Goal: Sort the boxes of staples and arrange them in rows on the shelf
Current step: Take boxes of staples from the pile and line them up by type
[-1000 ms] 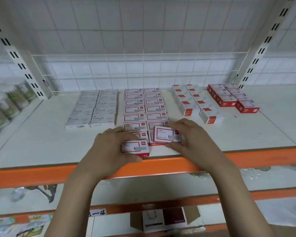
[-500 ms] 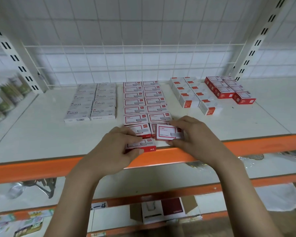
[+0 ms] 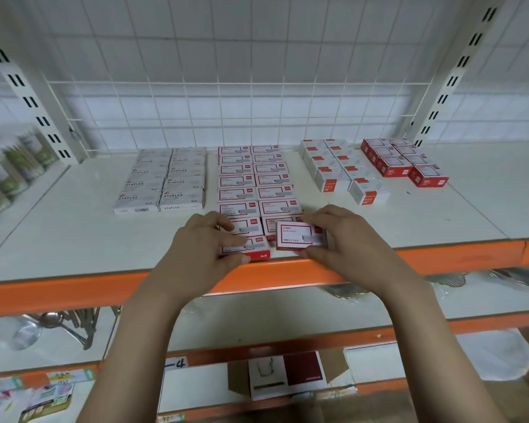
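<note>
Nearest, along the orange front beam of the white shelf: left hand, fingers curled over the top and thumb against the red front face, gripping a red-and-white staple box lying flat at the shelf edge, at the near end of the left column of the middle block. Just to its right: right hand, thumb along the near edge and fingers curled round the far side, pinching a second red-and-white staple box, slightly askew and partly overlapping the near end of the right column. Behind both hands: middle block of red-bordered boxes, two columns running back toward the wire grid. To the left, apart from it: grey boxes marked STAPLES, two columns. To the right: white boxes with red ends, two slanting columns; farther right, red boxes, two shorter columns. At the back: white wire grid panel between two slotted uprights. Below the beam: lower shelf with metal utensils, blurred.
</note>
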`<state>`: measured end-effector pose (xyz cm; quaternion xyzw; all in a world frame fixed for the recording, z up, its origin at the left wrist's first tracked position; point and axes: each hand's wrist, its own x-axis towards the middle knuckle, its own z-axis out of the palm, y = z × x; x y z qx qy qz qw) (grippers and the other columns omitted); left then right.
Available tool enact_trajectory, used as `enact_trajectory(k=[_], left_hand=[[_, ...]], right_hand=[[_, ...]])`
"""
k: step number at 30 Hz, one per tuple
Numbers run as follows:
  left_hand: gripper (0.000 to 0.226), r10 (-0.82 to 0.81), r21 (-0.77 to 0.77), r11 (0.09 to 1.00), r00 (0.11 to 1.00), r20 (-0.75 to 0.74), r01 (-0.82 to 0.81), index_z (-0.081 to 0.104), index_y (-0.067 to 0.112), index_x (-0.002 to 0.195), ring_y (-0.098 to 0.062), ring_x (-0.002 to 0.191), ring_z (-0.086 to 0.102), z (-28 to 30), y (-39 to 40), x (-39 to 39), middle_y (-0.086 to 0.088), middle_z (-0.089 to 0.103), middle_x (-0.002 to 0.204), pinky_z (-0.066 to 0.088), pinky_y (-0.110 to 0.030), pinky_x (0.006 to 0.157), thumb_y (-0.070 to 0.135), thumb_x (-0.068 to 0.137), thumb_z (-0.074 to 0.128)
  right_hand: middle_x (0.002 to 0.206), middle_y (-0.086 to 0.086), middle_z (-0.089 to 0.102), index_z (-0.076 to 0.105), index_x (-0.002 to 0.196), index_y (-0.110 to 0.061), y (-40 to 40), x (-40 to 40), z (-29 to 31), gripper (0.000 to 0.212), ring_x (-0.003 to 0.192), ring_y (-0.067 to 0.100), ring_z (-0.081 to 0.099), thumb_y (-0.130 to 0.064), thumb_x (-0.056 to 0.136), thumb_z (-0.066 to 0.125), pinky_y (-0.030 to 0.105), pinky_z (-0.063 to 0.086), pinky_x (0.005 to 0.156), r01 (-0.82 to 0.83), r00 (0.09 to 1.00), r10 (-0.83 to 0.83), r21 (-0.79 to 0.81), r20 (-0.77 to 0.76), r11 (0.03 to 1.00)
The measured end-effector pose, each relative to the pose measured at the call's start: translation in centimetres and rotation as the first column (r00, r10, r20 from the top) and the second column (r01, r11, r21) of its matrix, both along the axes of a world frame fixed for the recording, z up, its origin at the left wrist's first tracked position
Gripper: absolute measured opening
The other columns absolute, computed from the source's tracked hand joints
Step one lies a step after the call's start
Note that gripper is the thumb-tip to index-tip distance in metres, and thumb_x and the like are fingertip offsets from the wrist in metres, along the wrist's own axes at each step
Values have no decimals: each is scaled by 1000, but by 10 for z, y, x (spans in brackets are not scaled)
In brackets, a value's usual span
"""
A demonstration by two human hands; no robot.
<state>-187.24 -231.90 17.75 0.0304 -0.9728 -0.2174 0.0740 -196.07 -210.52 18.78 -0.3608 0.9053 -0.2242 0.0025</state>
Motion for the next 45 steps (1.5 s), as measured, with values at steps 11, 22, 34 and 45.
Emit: enact_trajectory(k=[11, 22, 34, 45], left_hand=[[70, 67, -18, 998, 997, 42, -66, 48, 29, 133, -15, 127, 31, 3, 6, 10, 9, 45, 137, 25, -31, 104, 54, 68, 42], [63, 157, 0, 988, 987, 20, -157, 57, 20, 126, -26, 115, 48, 12, -2, 26, -1, 57, 124, 41, -42, 96, 52, 74, 43], [38, 71, -59, 995, 993, -94, -77, 59, 14, 124, -25, 120, 44, 10, 23, 2, -2, 54, 127, 36, -41, 101, 25, 88, 59], [41, -65, -201, 978, 995, -69, 50, 46, 25, 133, -16, 125, 36, 17, 130, -56, 6, 45, 135, 29, -36, 104, 37, 94, 43]], right_hand=[[124, -8, 52, 52, 130, -26, 6, 5, 1, 50, 115, 10, 44, -29, 83, 66, 24, 36, 99, -34, 999, 34, 8, 21, 999], [135, -7, 48, 54, 130, -21, -3, 6, -8, 45, 125, 8, 41, -33, 87, 63, 20, 29, 106, -80, 997, 80, -11, 9, 997], [125, -1, 59, 65, 116, -16, 5, 11, -12, 26, 120, 15, 48, -19, 92, 56, 25, 34, 102, -45, 995, 43, -26, -85, 999], [107, 8, 65, 67, 107, -7, 137, -16, -8, 24, 105, 30, 56, -12, 84, 61, 39, 47, 89, 279, 938, -289, -82, -190, 957]])
